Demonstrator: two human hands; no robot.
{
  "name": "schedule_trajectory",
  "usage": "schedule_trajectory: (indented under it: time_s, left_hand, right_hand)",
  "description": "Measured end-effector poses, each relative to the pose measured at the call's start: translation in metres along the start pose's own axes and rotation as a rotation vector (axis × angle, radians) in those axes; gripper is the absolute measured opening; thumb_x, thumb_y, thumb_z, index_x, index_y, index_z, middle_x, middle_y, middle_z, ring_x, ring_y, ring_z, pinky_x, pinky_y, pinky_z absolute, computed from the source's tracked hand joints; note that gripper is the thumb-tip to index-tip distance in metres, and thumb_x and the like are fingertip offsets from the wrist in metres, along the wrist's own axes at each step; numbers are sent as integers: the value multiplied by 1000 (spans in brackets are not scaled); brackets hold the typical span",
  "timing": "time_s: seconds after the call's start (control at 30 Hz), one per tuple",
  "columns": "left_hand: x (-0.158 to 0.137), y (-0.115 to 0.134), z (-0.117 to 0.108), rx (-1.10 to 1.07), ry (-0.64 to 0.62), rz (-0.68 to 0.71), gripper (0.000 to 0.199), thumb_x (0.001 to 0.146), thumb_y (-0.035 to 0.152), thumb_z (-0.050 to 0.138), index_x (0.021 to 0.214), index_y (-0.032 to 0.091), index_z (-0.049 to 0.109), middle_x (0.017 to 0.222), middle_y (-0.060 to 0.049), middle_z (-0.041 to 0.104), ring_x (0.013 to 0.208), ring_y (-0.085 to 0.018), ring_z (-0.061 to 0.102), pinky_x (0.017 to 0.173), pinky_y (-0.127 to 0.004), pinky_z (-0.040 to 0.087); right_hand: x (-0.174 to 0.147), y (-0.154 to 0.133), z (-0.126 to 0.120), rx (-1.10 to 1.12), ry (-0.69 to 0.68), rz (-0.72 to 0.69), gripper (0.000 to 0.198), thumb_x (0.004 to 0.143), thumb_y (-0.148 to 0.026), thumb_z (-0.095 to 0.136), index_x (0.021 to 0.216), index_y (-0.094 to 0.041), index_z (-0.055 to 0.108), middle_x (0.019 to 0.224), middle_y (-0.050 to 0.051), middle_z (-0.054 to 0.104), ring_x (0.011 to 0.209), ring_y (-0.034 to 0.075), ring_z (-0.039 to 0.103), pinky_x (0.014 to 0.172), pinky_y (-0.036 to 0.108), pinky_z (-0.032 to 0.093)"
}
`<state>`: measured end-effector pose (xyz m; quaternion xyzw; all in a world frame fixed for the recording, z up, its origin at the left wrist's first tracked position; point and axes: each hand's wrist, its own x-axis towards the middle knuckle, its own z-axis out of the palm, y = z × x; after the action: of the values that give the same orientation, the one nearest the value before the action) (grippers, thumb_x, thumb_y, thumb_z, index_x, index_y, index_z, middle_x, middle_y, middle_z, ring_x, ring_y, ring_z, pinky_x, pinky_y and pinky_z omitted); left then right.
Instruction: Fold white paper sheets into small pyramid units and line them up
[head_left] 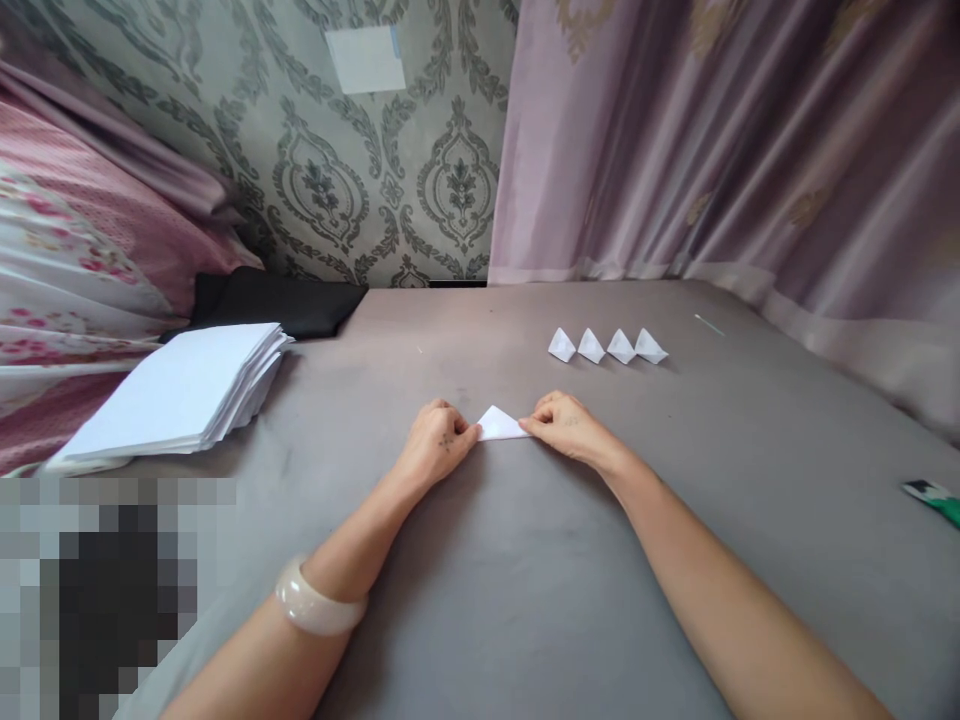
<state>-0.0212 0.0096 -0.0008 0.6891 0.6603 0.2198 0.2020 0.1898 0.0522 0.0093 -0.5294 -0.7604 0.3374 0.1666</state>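
Observation:
A small sheet of white paper, folded into a triangle (498, 424), is held low over the grey tabletop with its peak pointing away from me. My left hand (442, 440) pinches its left corner between thumb and fingers. At the opposite corner my right hand (564, 424) has the same kind of pinch, fingers closed. Beyond my right hand stand several folded white paper shapes (591, 346) in a row, each pointed at the top.
On the left lies a thick stack of white paper (180, 385), with a black folded item (281, 303) behind it. A green and white object (934, 500) sits at the right edge. Curtains (622, 150) hang along the table's far right side.

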Motion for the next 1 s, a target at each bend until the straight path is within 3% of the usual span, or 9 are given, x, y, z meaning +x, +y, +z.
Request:
schedule_trajectory:
  time_s: [0.13, 0.37, 0.77, 1.0]
  left_hand:
    - [1, -1, 0, 3, 6, 14, 22, 77, 32, 57, 64, 16, 63, 77, -7, 58, 76, -18, 56, 71, -30, 43]
    - [2, 0, -2, 14, -17, 13, 24, 78, 33, 56, 63, 15, 63, 76, -7, 59, 75, -18, 56, 70, -30, 43]
    - [3, 1, -4, 38, -46, 10, 27, 80, 32, 54, 62, 14, 63, 76, -7, 59, 72, -17, 55, 69, -28, 42]
    - [4, -1, -3, 29, -42, 16, 26, 79, 33, 54, 63, 14, 64, 77, -7, 59, 75, -17, 55, 68, -29, 42]
  right_hand:
    - [-1, -3, -3, 3, 1, -4, 40, 72, -37, 55, 41, -18, 39, 65, 3, 56, 66, 14, 53, 56, 22, 37]
    - [1, 1, 0, -12, 14, 11, 38, 71, -39, 57, 41, -18, 45, 60, 2, 55, 63, 14, 52, 54, 22, 38]
    - [0, 6, 6, -48, 68, 0, 25, 74, -36, 58, 57, -18, 59, 90, 4, 58, 84, 16, 57, 75, 24, 42]
    - [-8, 4, 5, -59, 132, 33, 20, 75, -38, 60, 71, -19, 59, 90, 2, 54, 75, 12, 53, 72, 25, 42]
